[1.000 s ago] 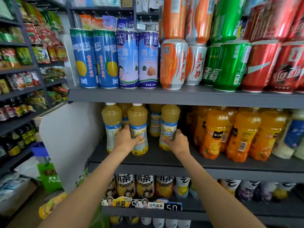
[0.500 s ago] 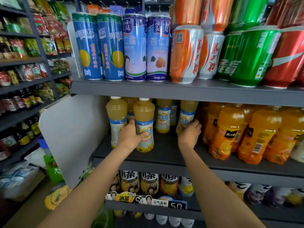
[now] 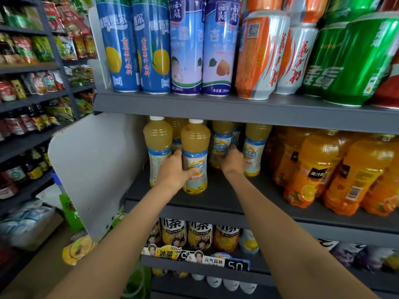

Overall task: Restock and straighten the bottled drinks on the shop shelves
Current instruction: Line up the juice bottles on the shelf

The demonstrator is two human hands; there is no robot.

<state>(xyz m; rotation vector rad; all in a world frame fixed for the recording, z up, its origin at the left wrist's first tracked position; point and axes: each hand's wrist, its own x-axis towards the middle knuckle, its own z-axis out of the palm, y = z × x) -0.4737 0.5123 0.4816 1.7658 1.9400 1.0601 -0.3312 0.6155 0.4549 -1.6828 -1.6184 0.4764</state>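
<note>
Several pale yellow juice bottles with white caps stand on the middle shelf [image 3: 216,197]. My left hand [image 3: 174,171] grips the front bottle [image 3: 195,143] round its label. A second front bottle [image 3: 157,137] stands just left of it. My right hand [image 3: 233,160] reaches deeper between two bottles at the back, one on its left [image 3: 221,137] and one on its right [image 3: 255,145]. Its fingers are hidden behind them, so what they hold is unclear.
Orange juice bottles [image 3: 315,167] crowd the right of the same shelf. Tall cans [image 3: 187,46] line the shelf above. Iced tea bottles [image 3: 199,236] fill the shelf below. A white side panel [image 3: 95,169] bounds the left, with snack shelves [image 3: 32,100] beyond it.
My right hand has let go of the front right bottle, now pushed back, and reached deeper between the rear bottles. My left hand has kept its grip on the front bottle.
</note>
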